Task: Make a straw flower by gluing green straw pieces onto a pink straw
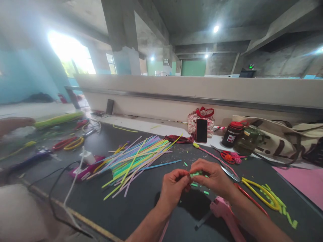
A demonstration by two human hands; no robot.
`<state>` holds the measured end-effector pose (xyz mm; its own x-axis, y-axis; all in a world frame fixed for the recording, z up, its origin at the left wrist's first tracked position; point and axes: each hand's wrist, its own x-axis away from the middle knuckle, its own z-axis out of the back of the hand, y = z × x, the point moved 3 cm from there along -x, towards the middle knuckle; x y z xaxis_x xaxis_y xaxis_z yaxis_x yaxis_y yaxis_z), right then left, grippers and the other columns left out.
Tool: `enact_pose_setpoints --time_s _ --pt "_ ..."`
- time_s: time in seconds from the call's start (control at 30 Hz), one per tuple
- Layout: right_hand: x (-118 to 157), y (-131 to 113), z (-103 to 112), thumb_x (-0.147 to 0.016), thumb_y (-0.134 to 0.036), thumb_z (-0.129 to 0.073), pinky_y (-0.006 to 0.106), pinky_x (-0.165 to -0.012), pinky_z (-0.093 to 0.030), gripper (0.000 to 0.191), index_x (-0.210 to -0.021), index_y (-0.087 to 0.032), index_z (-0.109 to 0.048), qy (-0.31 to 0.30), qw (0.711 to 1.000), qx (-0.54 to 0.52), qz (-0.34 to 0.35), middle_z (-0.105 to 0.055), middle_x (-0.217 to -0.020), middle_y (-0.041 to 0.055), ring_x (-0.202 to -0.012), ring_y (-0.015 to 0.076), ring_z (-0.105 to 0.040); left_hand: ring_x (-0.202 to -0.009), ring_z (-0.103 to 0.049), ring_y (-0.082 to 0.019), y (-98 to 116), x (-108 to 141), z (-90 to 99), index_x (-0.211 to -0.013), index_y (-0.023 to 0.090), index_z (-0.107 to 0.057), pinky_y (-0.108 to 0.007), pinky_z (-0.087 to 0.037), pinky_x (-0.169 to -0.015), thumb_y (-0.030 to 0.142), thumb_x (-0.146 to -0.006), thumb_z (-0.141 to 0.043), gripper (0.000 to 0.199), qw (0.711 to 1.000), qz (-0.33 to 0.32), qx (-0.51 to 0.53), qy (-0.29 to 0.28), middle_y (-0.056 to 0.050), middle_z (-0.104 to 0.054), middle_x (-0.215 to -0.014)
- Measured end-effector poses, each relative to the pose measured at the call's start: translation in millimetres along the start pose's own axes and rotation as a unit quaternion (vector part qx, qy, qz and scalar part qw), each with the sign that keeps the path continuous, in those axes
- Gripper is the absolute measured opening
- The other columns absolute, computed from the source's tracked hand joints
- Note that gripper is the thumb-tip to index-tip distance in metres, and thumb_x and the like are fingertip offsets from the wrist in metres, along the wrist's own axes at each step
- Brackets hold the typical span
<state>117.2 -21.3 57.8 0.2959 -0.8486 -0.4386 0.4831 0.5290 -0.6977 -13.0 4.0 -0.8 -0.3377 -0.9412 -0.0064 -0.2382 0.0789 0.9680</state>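
Both hands meet over the dark table, fingertips pinched together around a small light-green piece [196,174]. My left hand [174,188] is closed at the piece's left end, and its fingers hide part of it. Thumb and fingers of my right hand [212,176] grip the other side. Short green cut pieces [194,185] lie on the table around the hands. Below my right forearm rests a pink glue gun [223,210], partly covered by the arm. Scissors with red and yellow handles [261,193] lie right of that arm, beside more cut green pieces [284,210].
Left of my hands lies a heap of long thin coloured sticks [137,161]. A purple power strip [84,171] with cables sits farther left. At the back stand a phone [201,130], a black bottle [232,134] and a canvas bag [282,137]. Another person's arm [16,126] shows at left.
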Motion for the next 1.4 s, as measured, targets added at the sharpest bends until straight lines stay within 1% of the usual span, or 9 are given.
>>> enact_pose_setpoints --time_s 0.17,0.23,0.3,0.37,0.43,0.63,0.73,1.07,1.4 --pt "0.3 -2.0 -0.7 -0.071 -0.018 -0.059 0.025 -0.061 -0.042 0.006 -0.074 -0.019 -0.064 0.020 1.000 0.001 0.013 -0.059 -0.072 0.0018 -0.068 0.0129 -0.055 -0.041 -0.049 -0.008 1.5 0.8 -1.4 -0.065 0.013 -0.062 -0.019 -0.040 -0.044 0.028 -0.058 -0.064 0.017 1.000 0.006 -0.001 0.004 0.001 -0.058 -0.049" --pt "1.0 -3.6 1.2 -0.071 -0.019 -0.060 0.025 -0.065 -0.042 0.007 -0.077 -0.020 -0.064 0.007 1.000 0.002 0.019 -0.060 -0.077 0.0023 -0.073 0.0137 -0.055 -0.040 -0.049 -0.008 2.8 0.7 -1.2 -0.064 0.013 -0.062 -0.019 -0.040 -0.043 0.028 -0.058 -0.064 0.017 1.000 0.003 -0.010 0.014 0.002 -0.057 -0.046" --pt "2.4 -3.7 4.5 -0.065 -0.023 -0.067 0.025 -0.063 -0.043 0.034 -0.098 -0.023 -0.059 -0.023 1.000 -0.007 0.000 -0.058 -0.093 0.0037 -0.077 0.0145 -0.055 -0.041 -0.050 -0.009 3.9 0.3 0.0 -0.064 0.014 -0.061 -0.019 -0.040 -0.043 0.028 -0.057 -0.065 0.016 0.999 -0.003 -0.016 0.031 0.003 -0.056 -0.046" --pt "4.5 -2.0 8.3 -0.058 -0.025 -0.072 0.023 -0.056 -0.044 0.068 -0.119 -0.028 -0.041 -0.049 0.997 -0.028 -0.044 -0.051 -0.110 0.0049 -0.074 0.0134 -0.054 -0.042 -0.051 -0.009 4.4 -0.1 1.8 -0.064 0.014 -0.061 -0.020 -0.041 -0.043 0.028 -0.057 -0.065 0.016 0.998 -0.015 -0.021 0.049 0.002 -0.057 -0.048" --pt "6.3 -0.5 11.3 -0.057 -0.025 -0.072 0.021 -0.052 -0.043 0.080 -0.125 -0.030 -0.030 -0.057 0.994 -0.040 -0.082 -0.047 -0.114 0.0047 -0.068 0.0111 -0.053 -0.043 -0.052 -0.010 4.1 -0.4 3.4 -0.066 0.015 -0.061 -0.019 -0.042 -0.043 0.028 -0.058 -0.064 0.016 0.997 -0.030 -0.028 0.059 0.002 -0.058 -0.050" --pt "5.0 -2.5 7.0 -0.060 -0.024 -0.069 0.022 -0.055 -0.041 0.051 -0.106 -0.024 -0.047 -0.042 0.996 -0.004 -0.083 -0.052 -0.089 -0.0009 -0.064 0.0103 -0.049 -0.046 -0.052 -0.010 1.4 0.8 4.5 -0.068 0.016 -0.062 -0.020 -0.043 -0.047 0.029 -0.062 -0.062 0.015 0.993 -0.064 -0.075 0.056 0.002 -0.059 -0.052" --pt "3.5 -2.0 4.0 -0.064 -0.020 -0.064 0.022 -0.056 -0.040 0.036 -0.098 -0.022 -0.052 -0.025 0.997 -0.001 -0.077 -0.052 -0.084 -0.0012 -0.065 0.0110 -0.049 -0.046 -0.051 -0.010 2.0 2.1 4.5 -0.068 0.016 -0.063 -0.019 -0.043 -0.047 0.028 -0.062 -0.062 0.013 0.990 -0.072 -0.103 0.062 0.002 -0.058 -0.052" --pt "1.8 -2.6 3.4 -0.069 -0.017 -0.059 0.022 -0.059 -0.038 0.013 -0.081 -0.019 -0.055 -0.013 0.998 -0.003 -0.055 -0.053 -0.078 -0.0005 -0.068 0.0119 -0.049 -0.044 -0.050 -0.010 10.6 6.6 2.1 -0.065 0.017 -0.063 -0.018 -0.040 -0.045 0.027 -0.063 -0.061 0.010 0.984 -0.100 -0.134 0.054 0.002 -0.058 -0.052" --pt "2.5 -0.4 2.7 -0.070 -0.015 -0.057 0.022 -0.057 -0.038 0.004 -0.071 -0.018 -0.055 -0.006 0.999 0.025 -0.043 -0.053 -0.070 -0.0015 -0.063 0.0105 -0.048 -0.046 -0.051 -0.010 5.0 4.8 1.0 -0.067 0.016 -0.063 -0.019 -0.041 -0.048 0.028 -0.064 -0.061 0.012 0.989 -0.074 -0.125 0.042 0.001 -0.057 -0.051"
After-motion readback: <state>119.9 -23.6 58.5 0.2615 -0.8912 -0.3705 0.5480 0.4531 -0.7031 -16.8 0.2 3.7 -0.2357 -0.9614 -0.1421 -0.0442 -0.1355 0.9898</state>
